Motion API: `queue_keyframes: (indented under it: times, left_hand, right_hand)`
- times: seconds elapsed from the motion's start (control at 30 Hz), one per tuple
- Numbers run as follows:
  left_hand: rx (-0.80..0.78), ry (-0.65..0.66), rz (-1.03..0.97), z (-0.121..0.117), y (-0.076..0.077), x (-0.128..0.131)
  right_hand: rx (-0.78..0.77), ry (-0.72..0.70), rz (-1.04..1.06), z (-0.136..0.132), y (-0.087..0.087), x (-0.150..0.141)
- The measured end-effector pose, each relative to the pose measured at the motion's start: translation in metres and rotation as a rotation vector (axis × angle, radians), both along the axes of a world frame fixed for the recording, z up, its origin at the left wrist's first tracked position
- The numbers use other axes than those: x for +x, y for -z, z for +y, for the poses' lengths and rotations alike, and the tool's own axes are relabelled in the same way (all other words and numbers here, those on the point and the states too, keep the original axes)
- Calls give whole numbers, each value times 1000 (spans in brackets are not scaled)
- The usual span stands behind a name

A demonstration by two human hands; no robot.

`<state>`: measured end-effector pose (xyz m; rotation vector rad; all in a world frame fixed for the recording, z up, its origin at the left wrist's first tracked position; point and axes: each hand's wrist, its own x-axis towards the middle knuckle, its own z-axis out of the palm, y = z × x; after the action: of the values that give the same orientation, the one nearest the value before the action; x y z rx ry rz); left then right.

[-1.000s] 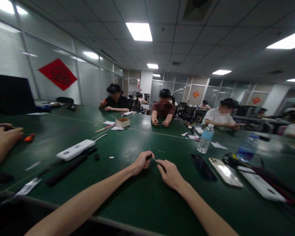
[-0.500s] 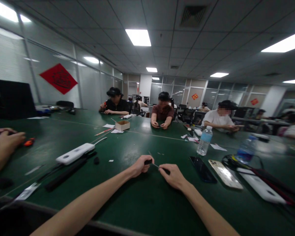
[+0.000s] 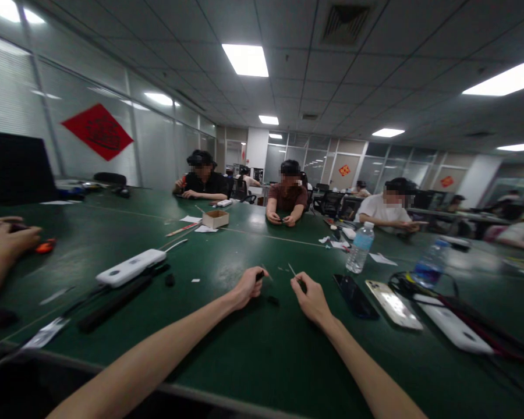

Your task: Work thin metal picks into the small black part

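My left hand [image 3: 248, 286], at the middle of the green table [image 3: 227, 361], is closed around a small dark piece [image 3: 259, 276]. A thin light sliver sticks out by its fingertips; what kind of thing this is, I cannot make out. To the right, my right hand [image 3: 310, 297] is closed on a tool with a thin metal shaft [image 3: 291, 269] pointing up and left. Its dark handle is mostly hidden in the palm. Between the two hands, on the tabletop, lies a small black piece [image 3: 273, 301].
Right of my hands lie a dark phone [image 3: 356, 297], a light phone [image 3: 393, 304], water bottles [image 3: 360, 249] and a white power strip [image 3: 452, 323] with cables. Another strip [image 3: 131, 267] and a black bar [image 3: 116, 304] lie left. Another person's hands [image 3: 9, 244] are at far left; several people sit opposite.
My hands have moved apart, and the metal shaft has come away from the left hand and swung upward. A small black piece now shows on the table between them. The view shifted slightly.
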<state>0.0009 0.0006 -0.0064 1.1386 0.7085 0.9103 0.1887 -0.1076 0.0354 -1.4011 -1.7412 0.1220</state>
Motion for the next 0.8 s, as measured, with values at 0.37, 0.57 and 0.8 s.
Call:
queue_keyframes:
  times: [0.37, 0.57, 0.8]
  left_hand:
    - [6, 19, 6, -3, -2, 3]
    - [22, 6, 18, -4, 0, 2]
    - [-46, 78, 7, -11, -9, 1]
  right_hand:
    - [-241, -134, -75, 11, 12, -9]
    - [-264, -116, -72, 15, 16, -12]
    - [-43, -76, -66, 1, 1, -16]
